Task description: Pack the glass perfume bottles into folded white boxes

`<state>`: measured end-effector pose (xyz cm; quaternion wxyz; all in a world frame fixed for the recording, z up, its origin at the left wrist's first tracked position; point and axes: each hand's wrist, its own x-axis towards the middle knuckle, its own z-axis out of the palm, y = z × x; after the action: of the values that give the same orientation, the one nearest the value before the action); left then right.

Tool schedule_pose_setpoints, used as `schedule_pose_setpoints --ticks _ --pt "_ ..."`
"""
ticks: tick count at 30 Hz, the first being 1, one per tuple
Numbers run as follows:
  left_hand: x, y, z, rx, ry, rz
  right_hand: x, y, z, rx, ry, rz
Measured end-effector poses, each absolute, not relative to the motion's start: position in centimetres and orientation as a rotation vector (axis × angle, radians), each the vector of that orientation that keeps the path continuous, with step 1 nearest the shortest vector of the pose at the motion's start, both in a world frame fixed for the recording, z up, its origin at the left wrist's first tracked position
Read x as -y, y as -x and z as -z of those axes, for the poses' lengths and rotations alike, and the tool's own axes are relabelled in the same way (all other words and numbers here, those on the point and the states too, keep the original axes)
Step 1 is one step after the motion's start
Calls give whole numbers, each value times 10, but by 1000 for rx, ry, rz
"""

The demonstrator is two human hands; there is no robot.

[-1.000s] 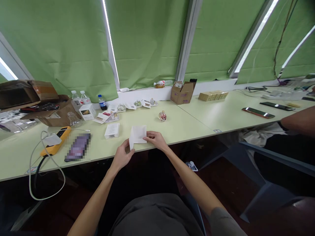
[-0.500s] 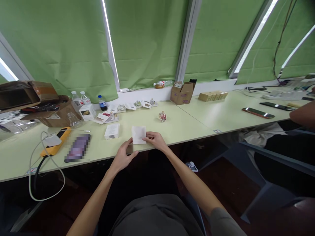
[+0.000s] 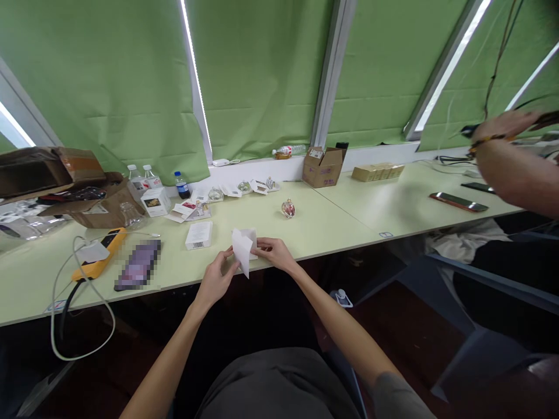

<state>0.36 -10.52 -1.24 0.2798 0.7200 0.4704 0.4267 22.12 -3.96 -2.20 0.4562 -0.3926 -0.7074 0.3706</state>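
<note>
- Along the front edge of the pale green table (image 3: 332, 215), near the middle: a folded white paper sheet (image 3: 241, 249), held just above the surface, one corner tilted down toward the edge.
- Left hand (image 3: 215, 279): fingers close together, pinching the sheet's left side.
- Right hand (image 3: 274, 254): fingers narrow, gripping the sheet's right side.
- Just left of the sheet: a white barcoded carton (image 3: 198, 235), lid shut.
- Toward the back edge: small glass perfume bottles (image 3: 215, 194) among opened white cartons (image 3: 187, 210); a white box (image 3: 155, 201) beside them.
- Alone, mid-table: a round glass bottle (image 3: 288, 208) with pinkish-red contents.
- Back edge, at the join of two tables: an open cardboard box (image 3: 324, 170), flaps up, contents hard to make out at this angle.
- Far left corner: a brown carton (image 3: 39, 169), tipped open, its dark inside too dim to read, above clear plastic bags (image 3: 21, 228).
- Left end: a yellow phone case (image 3: 98, 262) and a white cable (image 3: 82, 302).
- Upper right, over the far table: a co-worker's raised hand (image 3: 502, 125), braceleted, well apart from the sheet.
</note>
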Motion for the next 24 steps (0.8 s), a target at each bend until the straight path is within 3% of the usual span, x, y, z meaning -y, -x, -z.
schedule_pose_setpoints --ticks 19,24 --pt "92 10 15 -1271 -1892 -1243 50 -208 17 1877 930 -875" --pt "93 8 15 -1298 -1905 -1241 53 -209 14 1803 900 -1051"
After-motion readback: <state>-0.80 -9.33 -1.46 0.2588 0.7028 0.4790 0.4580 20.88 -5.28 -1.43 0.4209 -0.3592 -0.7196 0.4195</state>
